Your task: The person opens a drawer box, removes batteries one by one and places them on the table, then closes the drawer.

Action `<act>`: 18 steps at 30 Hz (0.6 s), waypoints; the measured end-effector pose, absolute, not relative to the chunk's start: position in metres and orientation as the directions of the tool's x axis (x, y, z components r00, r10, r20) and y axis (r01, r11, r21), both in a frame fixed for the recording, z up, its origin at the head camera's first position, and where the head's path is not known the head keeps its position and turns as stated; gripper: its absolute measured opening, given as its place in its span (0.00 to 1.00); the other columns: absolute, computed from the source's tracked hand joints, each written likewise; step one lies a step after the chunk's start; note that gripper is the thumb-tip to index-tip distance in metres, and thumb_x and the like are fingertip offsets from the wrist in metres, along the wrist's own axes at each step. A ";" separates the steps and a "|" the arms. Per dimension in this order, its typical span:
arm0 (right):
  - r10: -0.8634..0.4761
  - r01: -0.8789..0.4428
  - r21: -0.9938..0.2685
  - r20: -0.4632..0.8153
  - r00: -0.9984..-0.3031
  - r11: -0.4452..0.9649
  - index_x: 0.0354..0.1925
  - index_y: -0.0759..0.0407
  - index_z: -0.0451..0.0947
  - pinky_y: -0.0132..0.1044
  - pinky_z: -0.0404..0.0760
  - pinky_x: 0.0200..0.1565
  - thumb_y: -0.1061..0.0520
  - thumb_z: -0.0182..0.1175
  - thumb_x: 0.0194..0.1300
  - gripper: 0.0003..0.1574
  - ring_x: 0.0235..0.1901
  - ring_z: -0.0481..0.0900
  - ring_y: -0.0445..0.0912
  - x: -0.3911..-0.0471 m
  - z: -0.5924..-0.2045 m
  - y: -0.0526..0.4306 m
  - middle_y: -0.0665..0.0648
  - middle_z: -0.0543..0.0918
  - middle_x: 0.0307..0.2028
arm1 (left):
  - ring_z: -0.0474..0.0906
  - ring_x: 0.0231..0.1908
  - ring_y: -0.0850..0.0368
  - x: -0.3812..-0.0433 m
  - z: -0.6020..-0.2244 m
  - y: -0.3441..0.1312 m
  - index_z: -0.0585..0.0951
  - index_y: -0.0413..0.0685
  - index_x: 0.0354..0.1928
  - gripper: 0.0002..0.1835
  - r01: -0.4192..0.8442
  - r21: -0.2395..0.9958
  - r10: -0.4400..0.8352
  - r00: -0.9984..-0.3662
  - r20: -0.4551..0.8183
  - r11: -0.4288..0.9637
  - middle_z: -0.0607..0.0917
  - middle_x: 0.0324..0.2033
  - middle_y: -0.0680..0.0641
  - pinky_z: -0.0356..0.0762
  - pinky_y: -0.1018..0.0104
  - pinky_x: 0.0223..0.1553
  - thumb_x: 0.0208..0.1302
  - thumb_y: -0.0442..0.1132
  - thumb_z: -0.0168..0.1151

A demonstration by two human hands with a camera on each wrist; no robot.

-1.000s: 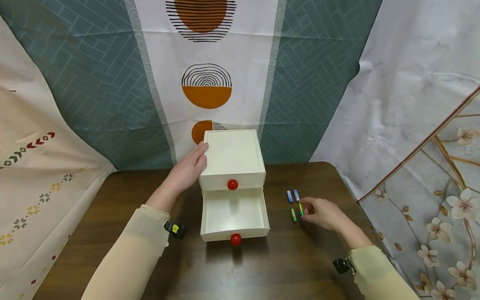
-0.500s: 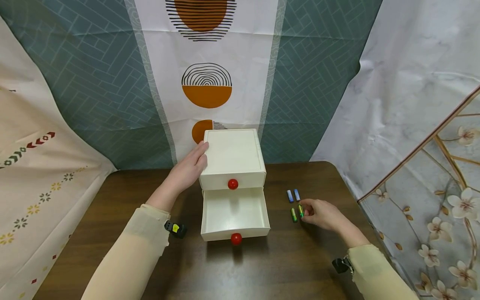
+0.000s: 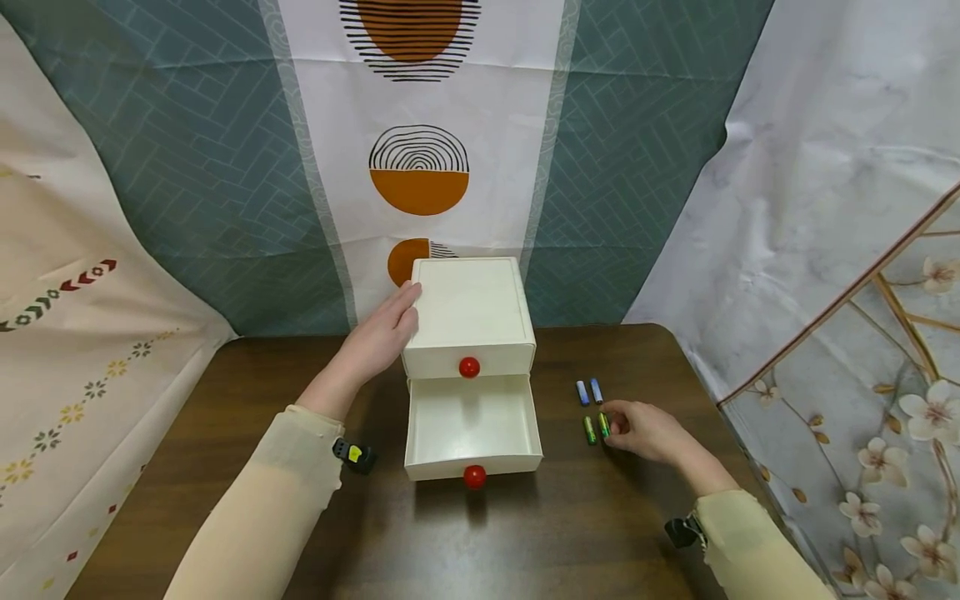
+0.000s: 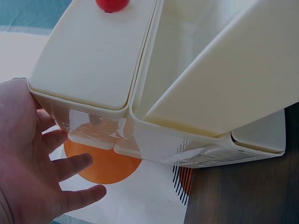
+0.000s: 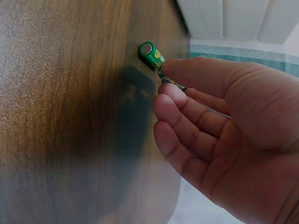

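Observation:
A white drawer unit (image 3: 471, 302) stands at the back of the table, its upper drawer closed and the drawer (image 3: 438, 469) below pulled out with nothing inside. My left hand (image 3: 378, 333) rests along the unit's left side, and the left wrist view shows the fingers spread there. To the right, my right hand (image 3: 643, 429) pinches a green battery (image 3: 603, 425) between thumb and index finger, low over the table. Another green battery (image 3: 589, 430) lies just left of it; its flat end faces the camera in the right wrist view. Two blue-and-white batteries (image 3: 582, 393) lie behind.
Red round knobs (image 3: 468, 367) stick out from the drawer fronts. Behind the dark wooden table (image 3: 480, 550) hangs a green and white patterned cloth (image 3: 420, 100). A floral cloth (image 3: 862, 467) borders the right side, and a cream cloth (image 3: 90, 400) the left.
The head view has shifted slightly. Both hands stay in place, the right still at the same green battery, which now stands a little straighter beside the other one.

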State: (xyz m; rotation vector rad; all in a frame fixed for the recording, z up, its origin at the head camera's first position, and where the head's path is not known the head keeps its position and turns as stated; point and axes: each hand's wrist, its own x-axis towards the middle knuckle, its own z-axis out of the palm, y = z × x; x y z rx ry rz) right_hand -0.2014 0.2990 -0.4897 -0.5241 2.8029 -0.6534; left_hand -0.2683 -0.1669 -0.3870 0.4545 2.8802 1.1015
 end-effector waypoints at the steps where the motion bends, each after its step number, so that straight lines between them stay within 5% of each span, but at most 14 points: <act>1: -0.386 -0.291 -0.460 -0.127 -0.914 0.839 0.62 0.65 0.83 0.45 0.79 0.41 0.58 0.77 0.68 0.27 0.31 0.76 0.39 -0.201 -0.491 0.299 0.43 0.81 0.33 | 0.43 0.88 0.50 -0.269 -0.387 -0.166 0.54 0.53 0.91 0.35 0.264 0.657 0.282 -0.956 0.081 0.706 0.48 0.89 0.52 0.44 0.44 0.85 0.90 0.54 0.34; 18: -0.392 -0.285 -0.482 -0.134 -0.910 0.828 0.61 0.66 0.83 0.44 0.79 0.42 0.59 0.77 0.68 0.27 0.30 0.75 0.39 -0.208 -0.501 0.302 0.44 0.81 0.32 | 0.43 0.88 0.50 -0.268 -0.386 -0.165 0.54 0.54 0.91 0.35 0.262 0.657 0.278 -0.957 0.082 0.707 0.48 0.89 0.52 0.45 0.43 0.85 0.90 0.55 0.35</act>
